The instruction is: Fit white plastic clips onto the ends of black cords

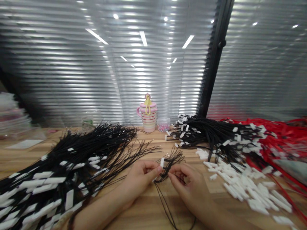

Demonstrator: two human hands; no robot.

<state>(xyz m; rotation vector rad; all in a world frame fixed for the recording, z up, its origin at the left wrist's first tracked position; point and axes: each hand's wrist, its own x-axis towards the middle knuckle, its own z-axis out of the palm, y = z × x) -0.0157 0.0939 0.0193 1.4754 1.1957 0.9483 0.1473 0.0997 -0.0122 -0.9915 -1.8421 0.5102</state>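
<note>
Between the thumb and fingers of my left hand (145, 174) is a small white plastic piece (162, 162), held upright at the middle of the table. Thin black cords (174, 159) bunch up just behind and to the right of it, and a loop of black cord (165, 204) hangs toward the table's front edge. My right hand (189, 185) is closed, its thumb and forefinger pinched at the edge of the bunched cords. Whatever sits right between those fingertips is too small to make out clearly.
A large heap of black cords (93, 143) with white ends covers the left. To the right lie more black cords (206, 127), loose white pieces (242, 182) and red cords (283, 137). A pink-lidded mug (148, 119) and a small bead tub (163, 125) stand behind.
</note>
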